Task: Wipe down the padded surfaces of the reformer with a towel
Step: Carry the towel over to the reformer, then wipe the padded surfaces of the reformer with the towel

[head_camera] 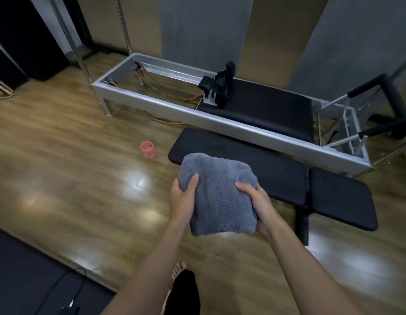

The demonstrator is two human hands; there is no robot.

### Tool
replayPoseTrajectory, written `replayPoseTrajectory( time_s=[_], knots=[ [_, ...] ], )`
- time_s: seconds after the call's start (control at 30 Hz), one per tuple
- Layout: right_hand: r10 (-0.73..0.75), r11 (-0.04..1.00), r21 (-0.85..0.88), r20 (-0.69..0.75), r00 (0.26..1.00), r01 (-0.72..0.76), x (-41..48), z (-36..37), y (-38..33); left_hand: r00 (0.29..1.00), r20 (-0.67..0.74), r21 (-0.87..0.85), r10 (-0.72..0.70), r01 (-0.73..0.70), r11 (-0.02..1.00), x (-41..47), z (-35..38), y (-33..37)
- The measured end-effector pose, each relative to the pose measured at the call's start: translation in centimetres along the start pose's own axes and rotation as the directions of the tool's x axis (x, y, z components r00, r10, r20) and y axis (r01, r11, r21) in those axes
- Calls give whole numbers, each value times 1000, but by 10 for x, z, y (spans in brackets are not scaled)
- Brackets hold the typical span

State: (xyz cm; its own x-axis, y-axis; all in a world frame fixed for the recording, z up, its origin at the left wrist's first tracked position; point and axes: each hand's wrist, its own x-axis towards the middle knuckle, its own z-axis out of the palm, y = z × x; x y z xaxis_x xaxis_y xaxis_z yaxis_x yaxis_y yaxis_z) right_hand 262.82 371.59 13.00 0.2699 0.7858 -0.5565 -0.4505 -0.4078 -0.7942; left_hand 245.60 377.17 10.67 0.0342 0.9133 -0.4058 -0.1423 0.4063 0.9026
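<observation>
Both hands on the folded grey towel [216, 194] here: the left hand [182, 201] grips its left edge, thumb on top, and the right hand [257, 203] grips the right edge, held in the air above the wooden floor [72, 178]. Just beyond it lies a black padded bench [277, 169], and behind that the reformer [220, 123] with its black carriage pad [272, 112]. A pink cup [147, 149] stands on the floor to the left.

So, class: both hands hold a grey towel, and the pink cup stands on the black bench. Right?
No. The head view shows the pink cup on the wooden floor, left of the black bench; left hand and right hand do hold the grey towel.
</observation>
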Motion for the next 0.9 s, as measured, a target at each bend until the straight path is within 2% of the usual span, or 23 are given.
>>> replayPoseTrajectory(
  time_s=[0.13,0.33,0.5,0.63,0.77,0.9],
  knots=[
    [43,997,-55,-32,999,-45,91,15,-1,1000,1,152,22,-22,988,97,4,-13],
    [34,997,-73,-54,998,-38,226,21,0,999,6,257,54,-53,965,227,30,-37],
    [30,996,-82,-50,998,-34,312,-7,14,994,97,355,42,-74,932,304,66,-91],
    [15,998,-65,-177,984,-27,353,-52,35,979,202,406,-10,-74,911,338,106,-145],
    [-62,997,-50,-236,970,51,396,-75,61,945,328,395,1,-138,908,384,127,-187],
    [-184,983,-70,-218,958,172,448,-61,78,922,358,382,146,-288,878,441,119,-199]
  ],
)
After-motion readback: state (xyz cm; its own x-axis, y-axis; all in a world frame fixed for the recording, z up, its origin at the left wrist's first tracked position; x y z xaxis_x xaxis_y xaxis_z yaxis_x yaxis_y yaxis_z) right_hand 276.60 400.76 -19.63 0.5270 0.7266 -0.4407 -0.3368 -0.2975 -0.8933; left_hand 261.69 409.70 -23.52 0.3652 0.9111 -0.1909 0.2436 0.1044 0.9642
